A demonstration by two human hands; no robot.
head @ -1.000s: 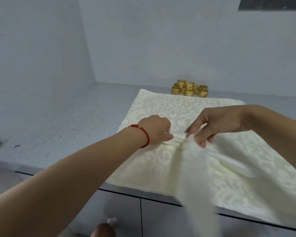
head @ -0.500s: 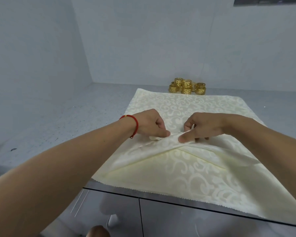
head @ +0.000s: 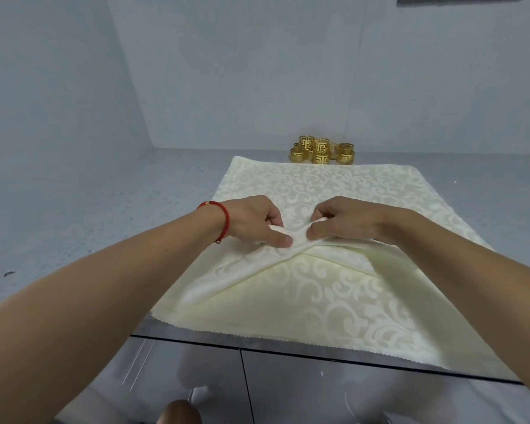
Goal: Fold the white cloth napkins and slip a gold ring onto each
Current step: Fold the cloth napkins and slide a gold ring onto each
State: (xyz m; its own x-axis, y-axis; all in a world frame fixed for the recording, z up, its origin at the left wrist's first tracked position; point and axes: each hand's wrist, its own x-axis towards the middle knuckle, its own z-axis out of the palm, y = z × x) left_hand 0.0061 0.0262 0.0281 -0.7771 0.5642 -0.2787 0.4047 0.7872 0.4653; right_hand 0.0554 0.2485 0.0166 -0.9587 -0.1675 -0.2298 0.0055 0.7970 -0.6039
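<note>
A white patterned cloth napkin [head: 328, 289] lies spread on the grey counter, its near edge hanging slightly over the front. Its two near corners are folded in and meet at the middle, forming a pointed flap. My left hand [head: 254, 221], with a red bracelet at the wrist, pinches the left folded corner. My right hand [head: 346, 220] pinches the right folded corner just beside it, thumbs nearly touching. Several gold rings [head: 322, 149] with cut-out patterns stand clustered beyond the napkin's far edge, near the back wall.
The grey speckled counter [head: 104, 215] stretches to the left of the napkin. White walls close in the back and left. Below the counter's front edge are metal cabinet fronts [head: 318, 390].
The loose napkin flap that my right hand held up a second ago has been laid down. Both hands have come together at the middle and now pinch the folded corners.
</note>
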